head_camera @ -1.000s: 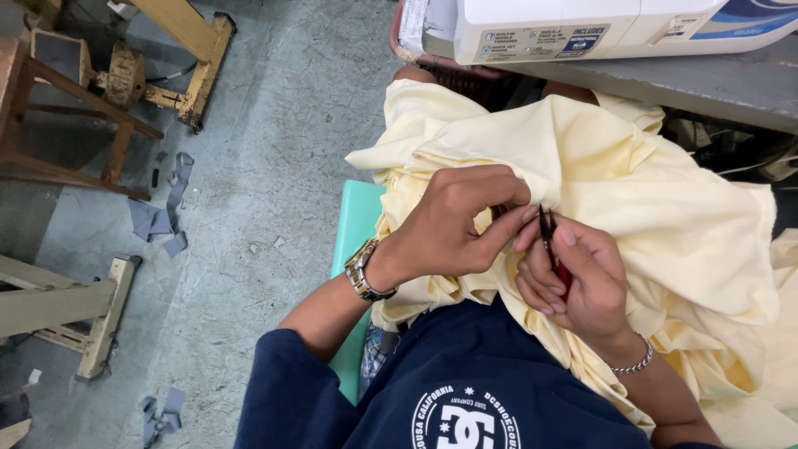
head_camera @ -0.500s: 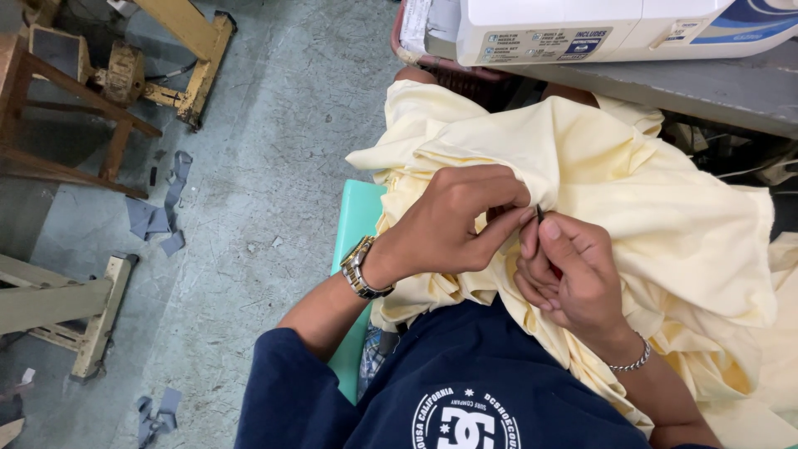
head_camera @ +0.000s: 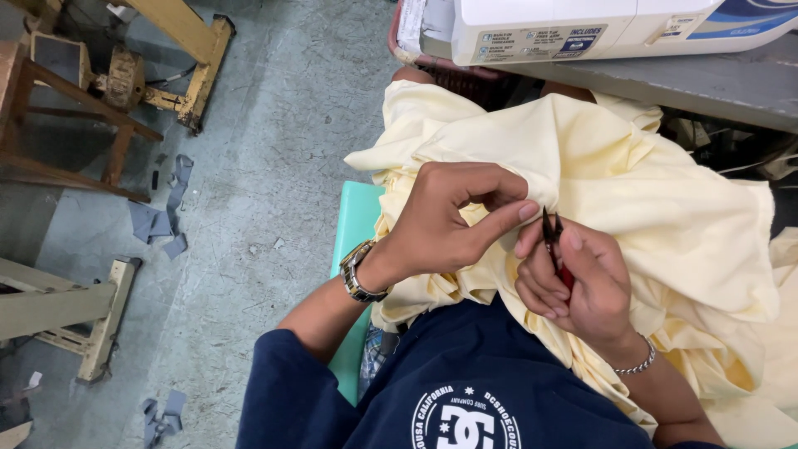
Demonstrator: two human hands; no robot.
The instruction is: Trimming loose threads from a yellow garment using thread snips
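The pale yellow cloth (head_camera: pixel 632 191) lies heaped over the person's lap, spilling toward the near edge of the grey tabletop (head_camera: pixel 706 83) where a white sewing machine (head_camera: pixel 582 25) sits. The left hand (head_camera: pixel 449 220) pinches a fold of the cloth between thumb and forefinger. The right hand (head_camera: pixel 578 283) is curled closed around small red-handled thread snips (head_camera: pixel 555 245), blades pointing up just beside the left fingertips. With the blades that close to the pinched fold, a slip could likely nick the cloth or the forefinger; loose folds may also hide the thread being cut.
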